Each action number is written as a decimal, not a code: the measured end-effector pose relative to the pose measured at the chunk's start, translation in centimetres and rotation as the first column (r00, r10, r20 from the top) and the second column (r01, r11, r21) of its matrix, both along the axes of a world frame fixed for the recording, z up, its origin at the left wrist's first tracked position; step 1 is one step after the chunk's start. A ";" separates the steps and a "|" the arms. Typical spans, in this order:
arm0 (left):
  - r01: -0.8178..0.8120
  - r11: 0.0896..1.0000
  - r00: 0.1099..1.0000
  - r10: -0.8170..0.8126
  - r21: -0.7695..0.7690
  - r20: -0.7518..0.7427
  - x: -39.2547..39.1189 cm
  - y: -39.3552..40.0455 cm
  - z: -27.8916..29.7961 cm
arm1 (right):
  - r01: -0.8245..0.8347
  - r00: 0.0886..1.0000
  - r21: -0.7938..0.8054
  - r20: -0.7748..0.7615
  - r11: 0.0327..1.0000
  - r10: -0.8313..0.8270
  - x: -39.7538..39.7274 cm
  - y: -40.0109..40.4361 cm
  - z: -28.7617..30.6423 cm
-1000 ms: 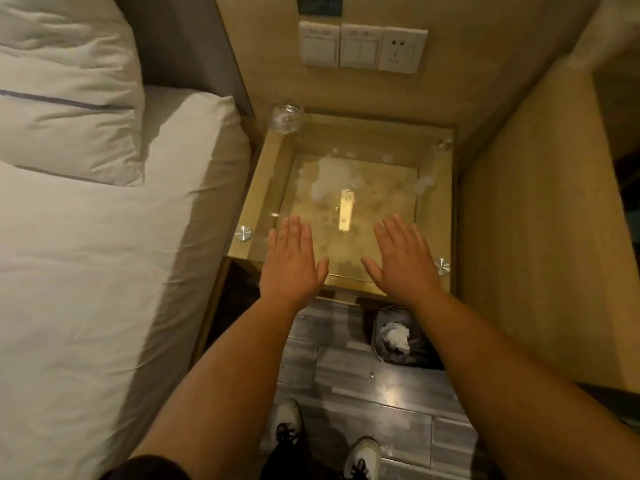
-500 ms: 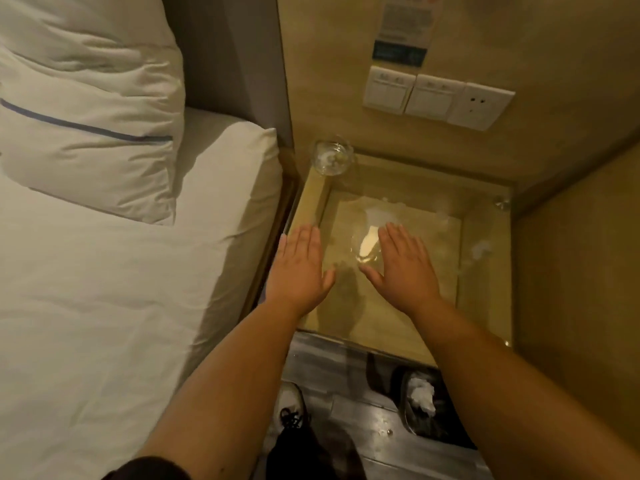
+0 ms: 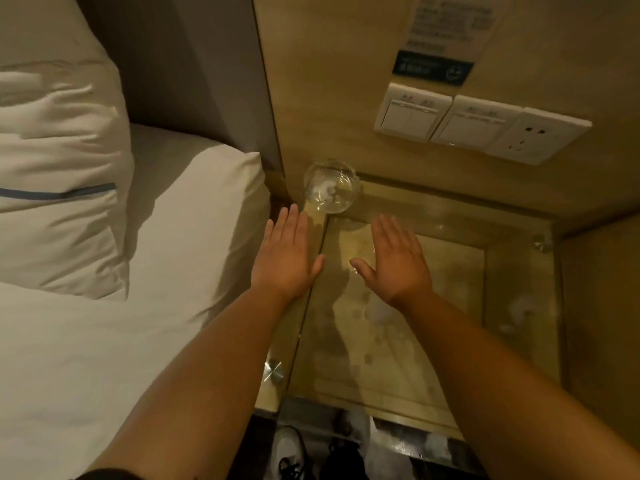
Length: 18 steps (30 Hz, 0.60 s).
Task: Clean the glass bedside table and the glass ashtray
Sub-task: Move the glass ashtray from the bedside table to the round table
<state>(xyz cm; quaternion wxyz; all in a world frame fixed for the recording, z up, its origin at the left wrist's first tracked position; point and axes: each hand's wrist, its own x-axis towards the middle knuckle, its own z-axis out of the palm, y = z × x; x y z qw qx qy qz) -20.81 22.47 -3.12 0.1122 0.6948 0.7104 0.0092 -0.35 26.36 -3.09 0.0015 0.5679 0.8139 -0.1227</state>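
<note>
The glass bedside table [image 3: 519, 289] has a clear top on a wooden frame, with smudges and whitish spots on the glass. A round clear glass ashtray [image 3: 330, 186] stands at its far left corner against the wall. My left hand [image 3: 285, 256] is flat, fingers straight, palm down over the table's left edge, its fingertips just short of the ashtray. My right hand [image 3: 394, 261] is flat too, palm down over the glass, a little right of the ashtray. Neither hand holds anything.
A bed with white sheets [image 3: 104, 341] and a pillow [image 3: 59, 174] lies close on the left. Wall switches and a socket [image 3: 478, 124] sit above the table. A wooden panel [image 3: 602, 323] bounds the right side. My shoes [image 3: 291, 455] show on the floor below.
Both hands have moved forward and left across the table, from its near edge toward the ashtray. The view has shifted closer, and the bin under the table has gone out of sight.
</note>
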 end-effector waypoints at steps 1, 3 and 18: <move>-0.009 1.000 1.000 0.009 0.007 0.003 -0.2 0.9 -0.3 | -0.007 1.000 0.003 -0.003 1.000 0.007 -0.2 0.9 -0.4; -0.022 1.000 1.000 0.022 0.018 0.007 -0.6 2.4 -0.9 | -0.024 1.000 0.002 -0.014 1.000 0.024 -0.9 2.6 -1.2; -0.031 0.999 0.936 0.042 -0.038 0.348 -2.4 10.8 -3.3 | -0.068 0.980 -0.043 -0.191 0.997 0.058 -2.8 11.1 -4.0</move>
